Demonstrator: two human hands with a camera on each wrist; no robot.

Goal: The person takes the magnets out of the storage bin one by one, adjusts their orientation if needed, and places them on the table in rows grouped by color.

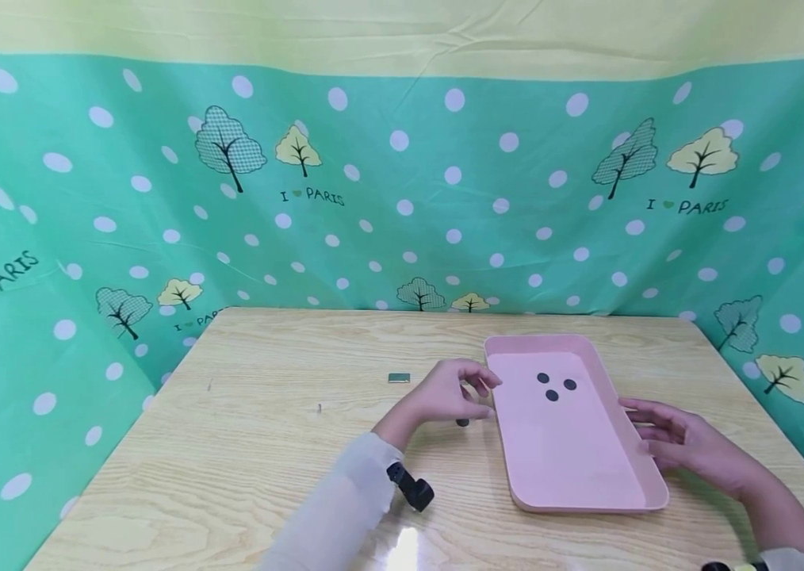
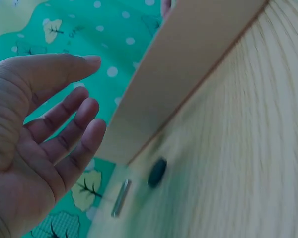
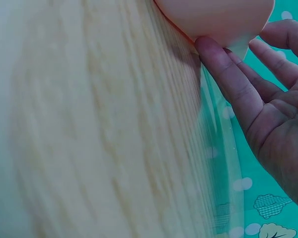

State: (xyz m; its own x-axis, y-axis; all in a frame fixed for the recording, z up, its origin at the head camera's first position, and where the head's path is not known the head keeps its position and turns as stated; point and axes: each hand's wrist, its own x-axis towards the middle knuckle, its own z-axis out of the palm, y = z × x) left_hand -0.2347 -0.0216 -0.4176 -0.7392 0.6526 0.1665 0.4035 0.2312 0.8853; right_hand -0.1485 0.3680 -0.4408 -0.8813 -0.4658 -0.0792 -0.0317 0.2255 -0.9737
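A pink tray (image 1: 566,460) lies on the right half of a wooden tabletop (image 1: 216,460), one short end towards the tabletop's far edge and the other towards its near edge. Three black discs (image 1: 552,395) sit in a loose cluster on the tray's floor, towards its far end and apart from its walls. A person's left hand (image 1: 448,392) is beside the tray's left long edge, half open, with loosely bent fingers and the thumb well apart from them; it has hold of nothing. A fourth disc (image 1: 462,423) lies on the tabletop just beside that edge, partly hidden by the left hand in the head view. Farther towards the tabletop's far edge is a small flat rectangle (image 1: 399,378), dark green with a pale border. The right hand (image 1: 709,456) is at the tray's right long edge, mostly open, fingers and thumb spread, fingertips touching the outer wall without closing round it. Pale sleeves (image 1: 345,507) cover both forearms, and a black device (image 1: 412,488) is on the left wrist. Beyond the tabletop's far edge hangs a green curtain (image 1: 373,174) with white dots, trees and the words "I PARIS".
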